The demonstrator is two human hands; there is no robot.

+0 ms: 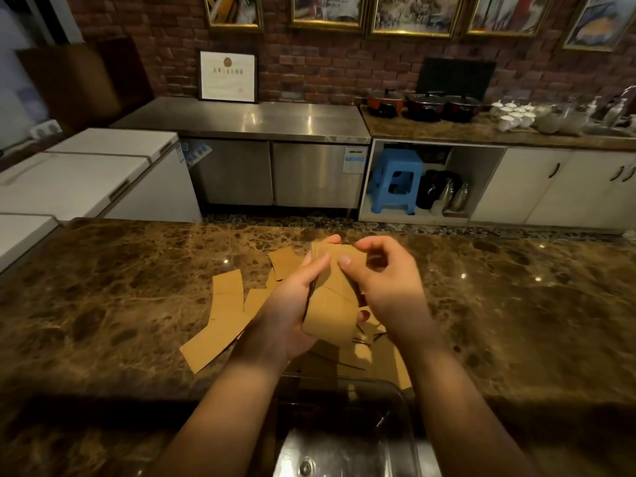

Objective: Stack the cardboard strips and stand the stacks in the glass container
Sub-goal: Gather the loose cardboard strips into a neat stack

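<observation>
Right below me sits the glass container (395, 394), its clear rim at the near edge of the marble worktop (103, 287). Just above it, my left hand (292, 304) curls round a stack of cardboard strips (332, 304), thumb laid across the front, holding it up off the worktop. My right hand (389, 287) touches the stack's upper part with thumb and forefinger, the other fingers loosely bent. Loose cardboard strips (223, 311) lie scattered under and left of my hands. Beyond, a steel counter (247, 118) meets a brick wall.
</observation>
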